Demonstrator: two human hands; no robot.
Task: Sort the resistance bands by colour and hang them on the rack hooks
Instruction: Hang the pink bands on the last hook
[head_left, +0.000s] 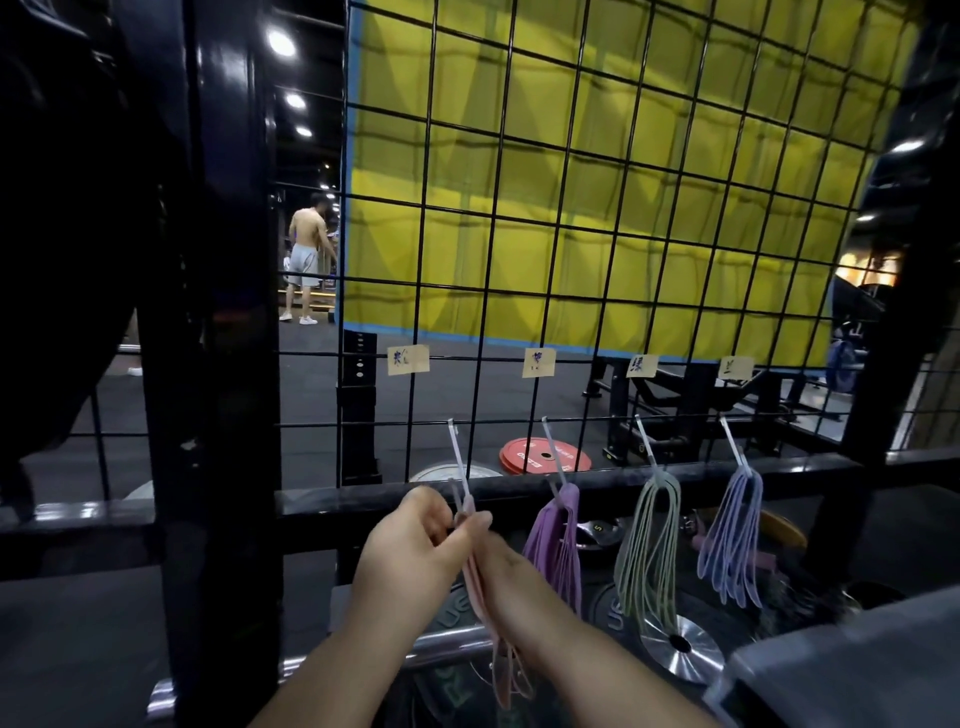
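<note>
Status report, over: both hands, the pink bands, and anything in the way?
Left hand pinches pink bands at the leftmost hook. Right hand beside them, grip hidden. Nothing blocks the hook.

Four hooks (459, 457), four paper labels (408, 359) — four band bundles (553, 540), two hands (415, 551).

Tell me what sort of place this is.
Most likely a gym: a red round weight plate lies on the dark floor, and purple rubber resistance bands hang from a white hook.
</note>
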